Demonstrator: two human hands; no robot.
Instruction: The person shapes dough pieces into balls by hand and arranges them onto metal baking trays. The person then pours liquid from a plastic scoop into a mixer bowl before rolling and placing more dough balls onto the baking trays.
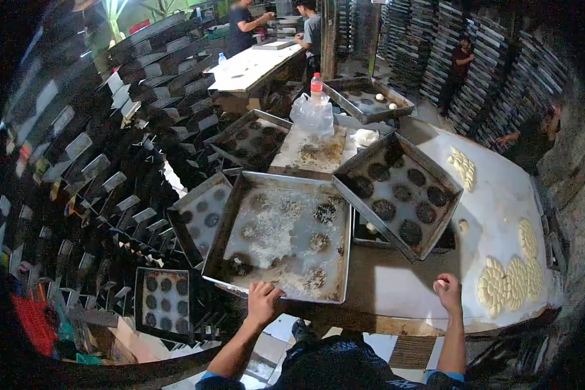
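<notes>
Bright light [115, 9] upper left; far white-topped table [240, 77] near wooden post [329, 39].

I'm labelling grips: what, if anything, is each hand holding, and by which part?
The left hand grips the white-dusted tray by its near rim; whether the curled right hand holds anything cannot be told.

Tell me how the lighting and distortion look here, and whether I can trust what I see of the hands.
Head view: far table washed out by glare; worktable edge bowed by wide-angle distortion, corners black; trays at left in grainy shadow; left hand and right hand fairly clear, but anything in the right is too small to identify.
</notes>
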